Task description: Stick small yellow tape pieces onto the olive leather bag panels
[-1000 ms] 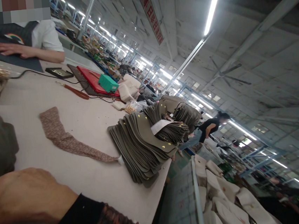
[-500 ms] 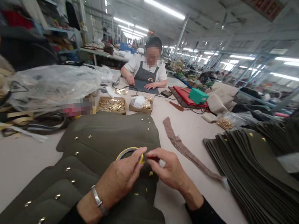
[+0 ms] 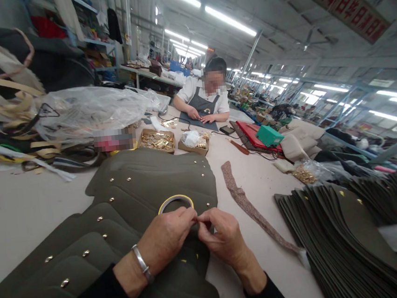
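My left hand (image 3: 168, 236), with a silver bracelet at its wrist, is closed in a pinch at the fingertips. My right hand (image 3: 225, 237) pinches too, its fingertips meeting those of the left. Whatever lies between them is too small or hidden to name. Just beyond the left fingers is a yellow-edged tape roll (image 3: 175, 198), its near side covered by that hand. Beneath both hands spread overlapping dark olive panels (image 3: 145, 177) with gold metal studs (image 3: 85, 253). Small yellow bits (image 3: 184, 261) show on the panel below my hands.
A brown fabric strip (image 3: 248, 205) lies right of the panels, beside a fanned stack of olive pieces (image 3: 319, 235). Boxes of gold metal parts (image 3: 157, 140) stand ahead. Across the table a co-worker (image 3: 206, 103) handles dark material. Clear plastic (image 3: 89, 110) and straps lie left.
My two hands have come together, fingertips now touching where there was a small gap. The left fingers have curled in, and more of the tape roll's ring shows. The view has shifted slightly.
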Demonstrator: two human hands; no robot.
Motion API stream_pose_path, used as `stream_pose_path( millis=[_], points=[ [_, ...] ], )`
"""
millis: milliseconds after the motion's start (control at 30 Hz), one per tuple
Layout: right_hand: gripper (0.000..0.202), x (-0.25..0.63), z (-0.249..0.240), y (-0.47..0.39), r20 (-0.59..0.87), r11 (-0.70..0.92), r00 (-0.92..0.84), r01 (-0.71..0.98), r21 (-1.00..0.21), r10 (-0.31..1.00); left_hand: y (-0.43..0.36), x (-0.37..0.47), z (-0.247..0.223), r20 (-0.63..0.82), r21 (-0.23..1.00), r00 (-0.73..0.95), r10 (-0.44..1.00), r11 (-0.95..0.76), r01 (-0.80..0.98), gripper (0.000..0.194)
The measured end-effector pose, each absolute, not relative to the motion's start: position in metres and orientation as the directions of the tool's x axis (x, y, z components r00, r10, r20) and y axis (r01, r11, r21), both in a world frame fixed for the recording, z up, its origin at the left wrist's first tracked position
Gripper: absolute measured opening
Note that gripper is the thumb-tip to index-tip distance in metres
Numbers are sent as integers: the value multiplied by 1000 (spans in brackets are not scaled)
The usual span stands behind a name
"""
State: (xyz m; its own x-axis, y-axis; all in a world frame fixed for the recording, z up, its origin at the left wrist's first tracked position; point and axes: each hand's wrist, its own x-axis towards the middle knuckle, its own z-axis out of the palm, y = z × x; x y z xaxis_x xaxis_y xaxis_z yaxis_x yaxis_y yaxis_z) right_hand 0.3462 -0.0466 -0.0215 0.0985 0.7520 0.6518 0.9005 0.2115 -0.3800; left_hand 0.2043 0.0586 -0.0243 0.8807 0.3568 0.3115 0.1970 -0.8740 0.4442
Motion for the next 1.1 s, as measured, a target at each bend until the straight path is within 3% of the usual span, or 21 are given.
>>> stream_pose_path(
  millis=[100, 200, 267, 333, 533, 667, 867, 967, 1100],
  points=[
    [13, 340, -19, -45, 503, 85, 345, 755, -650, 792, 56, 205, -22, 383, 402, 852, 357, -895, 194, 19],
    [10, 348, -22, -41, 135, -93, 599, 334, -938, 789, 51, 205, -23, 513, 350, 798, 316, -926, 142, 22],
    [16, 362, -28, -39, -64, -164, 659, 91, -982, 750, 49, 205, -24, 529, 331, 790, 310, -933, 144, 22],
    [25, 376, -33, -39, -128, -186, 679, 13, -982, 723, 49, 206, -24, 448, 324, 826, 343, -923, 207, 18],
    [30, 389, -42, -42, -28, -211, 648, 206, -956, 761, 52, 211, -15, 60, 258, 911, 408, -888, 381, 21],
    [23, 383, -46, -40, 97, -233, 611, 438, -869, 785, 51, 213, -13, 0, 231, 915, 402, -891, 392, 22],
    [18, 377, -46, -32, 323, -232, 516, 747, -623, 793, 49, 213, -14, -5, 234, 916, 400, -891, 390, 23],
    [17, 379, -47, -33, 324, -260, 522, 761, -594, 789, 46, 215, -13, -5, 233, 916, 401, -890, 391, 23],
    [32, 385, -53, -35, 199, -277, 645, 558, -782, 737, 49, 210, -14, -6, 222, 905, 426, -881, 417, 24]
  ],
)
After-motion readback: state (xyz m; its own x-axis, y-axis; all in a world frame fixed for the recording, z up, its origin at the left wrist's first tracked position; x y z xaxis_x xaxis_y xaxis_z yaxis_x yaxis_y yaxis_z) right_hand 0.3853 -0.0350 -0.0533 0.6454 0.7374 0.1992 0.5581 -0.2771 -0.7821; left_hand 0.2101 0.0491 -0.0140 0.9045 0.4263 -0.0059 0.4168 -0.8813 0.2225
